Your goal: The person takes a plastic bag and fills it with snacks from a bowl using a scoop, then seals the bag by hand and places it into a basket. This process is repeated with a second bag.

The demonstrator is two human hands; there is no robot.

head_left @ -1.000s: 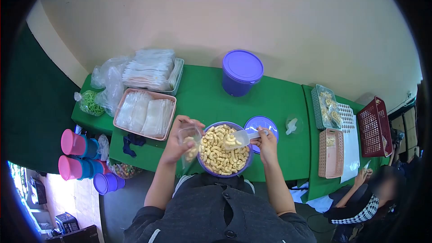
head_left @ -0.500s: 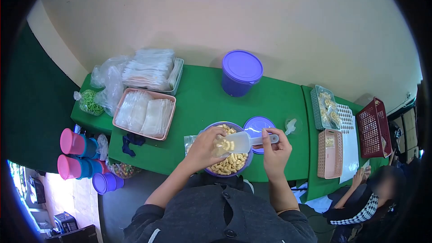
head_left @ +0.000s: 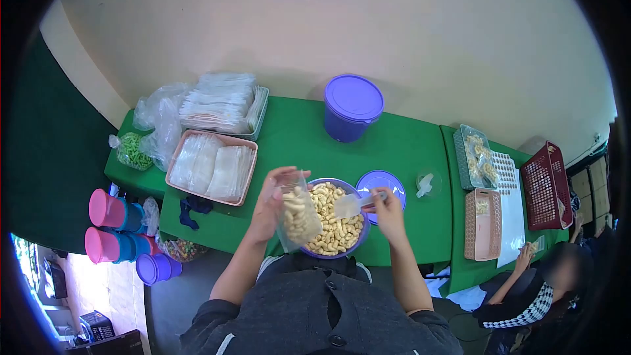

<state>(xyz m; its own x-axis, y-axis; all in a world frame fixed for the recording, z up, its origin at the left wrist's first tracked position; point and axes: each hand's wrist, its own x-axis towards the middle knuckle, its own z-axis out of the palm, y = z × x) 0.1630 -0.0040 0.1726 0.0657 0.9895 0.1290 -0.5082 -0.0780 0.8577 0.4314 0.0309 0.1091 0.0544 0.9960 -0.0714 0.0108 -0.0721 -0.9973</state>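
Observation:
My left hand (head_left: 268,202) grips a clear plastic bag (head_left: 299,213) partly filled with pale curved snack pieces, held beside the left rim of a purple tub. In my right hand (head_left: 388,215) is a translucent plastic scoop (head_left: 350,206), gripped by its handle. The scoop's head lies over the snacks (head_left: 335,233) that fill the purple tub (head_left: 360,243); it looks empty. Behind the scoop, a round purple lid (head_left: 388,179) lies flat on the green tablecloth (head_left: 282,138), partly hidden by my right hand.
A lidded purple bucket (head_left: 353,108) stands at the back. Left are a pink basket (head_left: 248,177) and a grey basket (head_left: 263,108) of plastic bags. A small clear dish (head_left: 430,185) sits to the right. Further right, a person (head_left: 539,289) works near more baskets (head_left: 483,223).
The scoop has left the bag's mouth and come down over the tub's snacks. My left hand has shifted left, and the bag now hangs upright with snacks inside.

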